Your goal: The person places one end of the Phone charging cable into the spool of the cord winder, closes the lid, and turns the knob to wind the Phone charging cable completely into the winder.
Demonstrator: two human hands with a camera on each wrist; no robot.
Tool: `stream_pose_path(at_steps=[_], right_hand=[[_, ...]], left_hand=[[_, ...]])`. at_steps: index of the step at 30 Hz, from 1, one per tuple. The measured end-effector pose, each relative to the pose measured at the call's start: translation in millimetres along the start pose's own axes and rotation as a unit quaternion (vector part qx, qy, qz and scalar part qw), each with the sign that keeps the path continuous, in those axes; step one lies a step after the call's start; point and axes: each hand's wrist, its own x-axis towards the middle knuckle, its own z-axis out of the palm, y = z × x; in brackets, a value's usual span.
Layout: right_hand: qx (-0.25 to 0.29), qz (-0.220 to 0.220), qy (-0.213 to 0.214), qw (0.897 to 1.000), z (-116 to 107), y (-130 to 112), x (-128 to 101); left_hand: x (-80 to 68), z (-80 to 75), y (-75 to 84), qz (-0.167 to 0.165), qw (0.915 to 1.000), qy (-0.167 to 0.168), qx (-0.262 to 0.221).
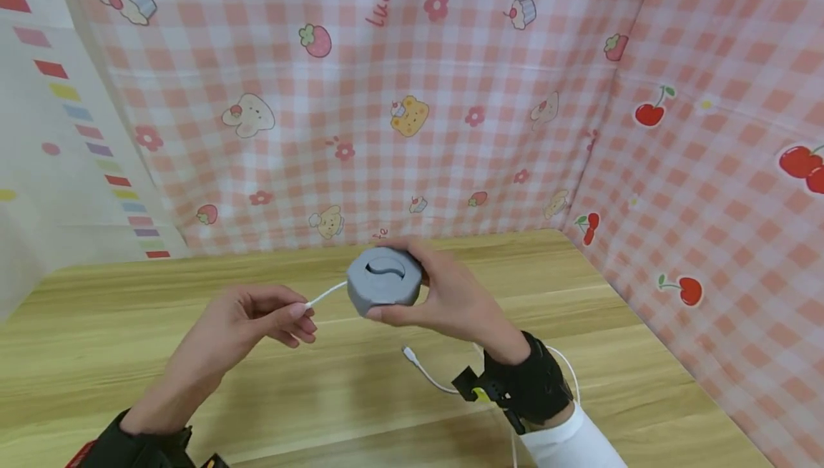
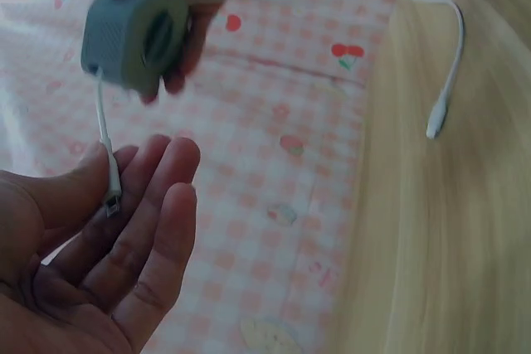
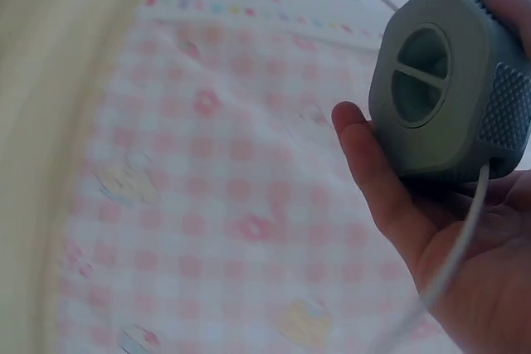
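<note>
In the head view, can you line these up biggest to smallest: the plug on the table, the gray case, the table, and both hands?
1. Table
2. Left hand and right hand: they look alike, and the case partly hides the right, so I won't rank them
3. Gray case
4. Plug

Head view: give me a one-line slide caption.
Above a wood-grain table, the right hand holds a grey case while the left hand pinches its white cable.

The cable case [image 1: 383, 289] is above the table [image 1: 309, 389], before the cloth [image 1: 367, 89]
</note>
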Motion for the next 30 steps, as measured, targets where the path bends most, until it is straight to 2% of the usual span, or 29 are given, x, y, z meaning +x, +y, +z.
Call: stream_pose_path(at_steps=[4,9,15,18,20,23,27,30], right_hand=[[0.003,-0.015,0.01,1.0,-24.4,-10.3,5.4],[-0.053,-0.044,0.02,0.997,-58.9,-35.1,25.2],[-0.11,-0.066,0.048,0.991,-91.7,-67.2,51.8],[-0.125,-0.052,0.042,0.99,-96.2,-77.9,60.0],[-0.128,-0.043,0.022,0.991,-93.5,-81.6,63.7],[-0.133,-0.041,-0.007,0.99,-84.1,-83.1,67.0],[-0.126,-0.064,-0.036,0.989,-69.9,-80.5,69.9],[-0.135,-0.09,-0.043,0.986,-60.6,-76.6,71.6]], left_hand=[[-7.2,-12.5,-14.5,0.039,0.9987,-0.027,0.02],[-19.5,-18.9,-34.0,0.067,0.9943,-0.062,0.055],[-27.9,-12.2,-50.8,0.044,0.9885,-0.123,0.076],[-28.3,-6.1,-52.3,0.062,0.9849,-0.141,0.079],[-26.2,-1.9,-47.1,0.078,0.9831,-0.14,0.088],[-20.0,3.3,-27.6,0.091,0.9828,-0.131,0.092],[-7.5,4.5,12.3,0.1,0.9878,-0.114,0.035],[3.8,1.2,39.5,0.12,0.9891,-0.084,-0.013]])
